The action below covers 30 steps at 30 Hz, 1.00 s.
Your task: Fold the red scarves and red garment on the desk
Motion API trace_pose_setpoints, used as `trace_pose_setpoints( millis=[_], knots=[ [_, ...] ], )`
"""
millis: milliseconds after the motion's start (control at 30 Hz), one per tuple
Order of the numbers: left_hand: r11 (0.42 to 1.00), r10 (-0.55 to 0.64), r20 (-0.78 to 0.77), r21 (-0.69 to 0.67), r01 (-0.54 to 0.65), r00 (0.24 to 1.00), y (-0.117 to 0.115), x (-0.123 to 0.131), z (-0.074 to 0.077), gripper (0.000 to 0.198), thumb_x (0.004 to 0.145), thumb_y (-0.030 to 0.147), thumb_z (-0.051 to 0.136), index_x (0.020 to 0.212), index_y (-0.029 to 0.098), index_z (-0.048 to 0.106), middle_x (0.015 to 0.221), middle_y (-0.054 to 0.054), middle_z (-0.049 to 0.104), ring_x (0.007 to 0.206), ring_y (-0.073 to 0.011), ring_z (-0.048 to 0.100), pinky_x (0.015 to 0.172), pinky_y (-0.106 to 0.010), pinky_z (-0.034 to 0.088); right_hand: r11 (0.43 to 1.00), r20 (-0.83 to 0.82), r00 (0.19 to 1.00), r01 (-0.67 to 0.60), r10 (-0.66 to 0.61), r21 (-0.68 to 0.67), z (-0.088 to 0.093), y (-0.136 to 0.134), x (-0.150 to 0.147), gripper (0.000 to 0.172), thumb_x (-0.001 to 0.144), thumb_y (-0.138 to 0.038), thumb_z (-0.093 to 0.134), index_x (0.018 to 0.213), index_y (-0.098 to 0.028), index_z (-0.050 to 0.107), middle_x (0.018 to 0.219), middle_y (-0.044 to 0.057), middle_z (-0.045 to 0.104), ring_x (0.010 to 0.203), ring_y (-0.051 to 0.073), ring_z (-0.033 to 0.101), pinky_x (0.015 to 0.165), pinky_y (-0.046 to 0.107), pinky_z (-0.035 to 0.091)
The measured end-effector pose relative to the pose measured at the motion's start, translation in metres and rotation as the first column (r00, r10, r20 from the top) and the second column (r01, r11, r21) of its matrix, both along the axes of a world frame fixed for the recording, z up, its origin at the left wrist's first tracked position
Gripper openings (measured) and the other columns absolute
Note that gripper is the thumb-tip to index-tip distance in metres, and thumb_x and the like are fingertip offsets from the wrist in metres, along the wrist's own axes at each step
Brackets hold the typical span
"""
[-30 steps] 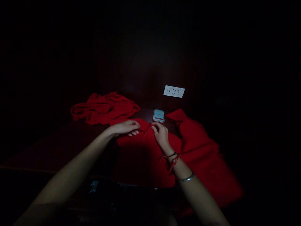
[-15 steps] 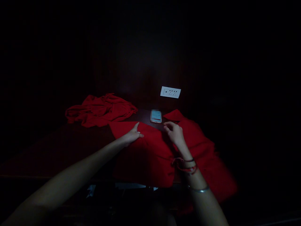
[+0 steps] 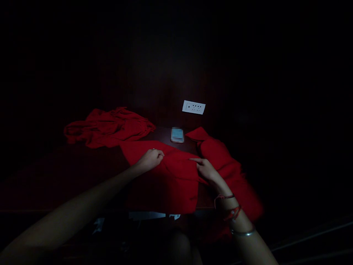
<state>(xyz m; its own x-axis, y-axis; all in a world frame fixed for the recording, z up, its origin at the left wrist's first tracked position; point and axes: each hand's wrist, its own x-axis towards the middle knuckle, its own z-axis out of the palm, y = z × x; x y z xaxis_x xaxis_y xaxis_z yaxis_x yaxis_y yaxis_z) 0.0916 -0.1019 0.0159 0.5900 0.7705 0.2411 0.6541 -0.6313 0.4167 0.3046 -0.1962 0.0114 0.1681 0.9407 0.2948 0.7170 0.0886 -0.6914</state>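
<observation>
A red cloth (image 3: 171, 184) lies spread over the dark table, its near edge hanging over the front. My left hand (image 3: 151, 159) is on the cloth's upper part, fingers curled together and closed on the fabric. At the cloth's right edge is my right hand (image 3: 207, 170). Its index finger stretches over the fabric while the thumb sits at the edge, seeming to pinch it; the fingers underneath are hidden. More red fabric (image 3: 224, 162) lies just behind and right of this hand.
Crumpled red fabric (image 3: 110, 127) is heaped at the back left. A phone (image 3: 177, 135) with a lit screen lies behind the cloth. On the wall is a white socket plate (image 3: 193, 107). Pale pieces (image 3: 147, 215) show below the table's front edge (image 3: 55, 211). The surroundings are very dark.
My left fingers, spread before, have curled closed on the cloth. My right hand has come down from beside the phone to the cloth's right edge. The view has shifted slightly to the right.
</observation>
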Motion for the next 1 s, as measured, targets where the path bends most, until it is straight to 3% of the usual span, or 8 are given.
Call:
trace_pose_setpoints(
  millis=[67,133,233,367,567,733,867,1000],
  knots=[
    [1.0,0.015,0.009,0.007,-0.015,1.0,-0.003,0.0,0.002,0.022,0.074,0.028,0.04,0.076,0.019,0.061,0.073,-0.002,0.061,0.069,-0.0153,0.054,0.061,-0.021,0.036,1.0,-0.204,0.979,-0.005,0.008,0.013,-0.001,0.007,-0.001,0.024,0.066,-0.016,0.042,0.087,-0.016,0.053,0.066,0.0,0.059,0.06,0.012,0.054,0.056,0.022,0.043],
    [0.998,0.03,0.014,0.054,-0.031,0.999,-0.006,0.0,0.002,0.025,0.071,0.038,0.046,0.08,0.019,0.06,0.073,-0.002,0.06,0.068,-0.0156,0.053,0.058,-0.021,0.035,0.998,-0.258,0.966,0.036,-0.021,0.054,0.0,0.012,-0.002,0.024,0.063,-0.014,0.041,0.085,-0.016,0.049,0.066,-0.001,0.056,0.058,0.01,0.052,0.055,0.021,0.042],
    [0.996,-0.013,0.018,0.083,0.011,1.0,-0.006,0.001,0.001,0.021,0.07,0.037,0.049,0.079,0.02,0.058,0.074,-0.001,0.059,0.067,-0.0143,0.052,0.057,-0.021,0.034,0.985,-0.109,0.994,0.038,-0.019,0.168,0.01,0.018,-0.007,0.019,0.059,-0.01,0.04,0.075,-0.018,0.045,0.069,-0.002,0.053,0.064,0.009,0.05,0.06,0.02,0.04],
    [0.999,-0.023,0.049,0.027,0.022,0.999,-0.004,0.002,-0.001,0.014,0.074,0.028,0.045,0.074,0.02,0.057,0.067,0.001,0.058,0.062,-0.0123,0.052,0.055,-0.02,0.033,0.961,0.062,0.983,-0.183,0.173,0.21,0.027,0.024,-0.019,0.015,0.063,-0.013,0.043,0.076,-0.018,0.047,0.076,-0.001,0.055,0.073,0.01,0.051,0.067,0.02,0.038],
    [0.999,-0.05,0.115,0.027,0.047,0.992,-0.006,0.006,-0.001,0.008,0.068,0.019,0.048,0.072,0.017,0.055,0.068,0.0,0.057,0.065,-0.0118,0.051,0.058,-0.019,0.035,0.979,0.314,0.934,-0.195,0.167,0.059,0.026,0.042,-0.035,0.008,0.067,-0.019,0.052,0.066,-0.015,0.058,0.067,0.001,0.058,0.064,0.011,0.051,0.062,0.022,0.037],
    [0.996,-0.091,0.176,0.0,0.092,0.98,-0.003,0.009,-0.005,0.028,0.076,0.027,0.036,0.059,0.016,0.054,0.061,0.0,0.056,0.061,-0.0123,0.049,0.058,-0.021,0.034,0.969,0.514,0.833,-0.246,0.205,0.012,0.031,0.049,-0.039,0.018,0.066,-0.018,0.056,0.081,-0.018,0.064,0.086,0.005,0.059,0.085,0.017,0.049,0.074,0.028,0.036],
    [0.99,-0.012,0.269,-0.129,0.048,0.963,-0.001,0.012,-0.01,0.041,0.073,0.049,0.037,0.055,0.016,0.054,0.054,0.001,0.053,0.055,-0.0124,0.048,0.05,-0.021,0.032,0.887,0.443,0.77,-0.43,0.459,-0.17,0.04,0.051,-0.036,0.035,0.061,-0.005,0.051,0.093,-0.016,0.06,0.094,0.005,0.058,0.087,0.015,0.051,0.078,0.026,0.037],
    [0.977,0.1,0.282,-0.208,-0.041,0.954,0.004,0.02,-0.016,0.035,0.059,0.051,0.052,0.054,0.016,0.054,0.054,0.001,0.053,0.052,-0.0123,0.047,0.048,-0.021,0.031,0.859,0.357,0.781,-0.477,0.512,-0.187,0.037,0.052,-0.031,0.047,0.056,-0.005,0.055,0.102,-0.013,0.053,0.102,0.006,0.055,0.092,0.016,0.05,0.082,0.027,0.036]
  ],
)
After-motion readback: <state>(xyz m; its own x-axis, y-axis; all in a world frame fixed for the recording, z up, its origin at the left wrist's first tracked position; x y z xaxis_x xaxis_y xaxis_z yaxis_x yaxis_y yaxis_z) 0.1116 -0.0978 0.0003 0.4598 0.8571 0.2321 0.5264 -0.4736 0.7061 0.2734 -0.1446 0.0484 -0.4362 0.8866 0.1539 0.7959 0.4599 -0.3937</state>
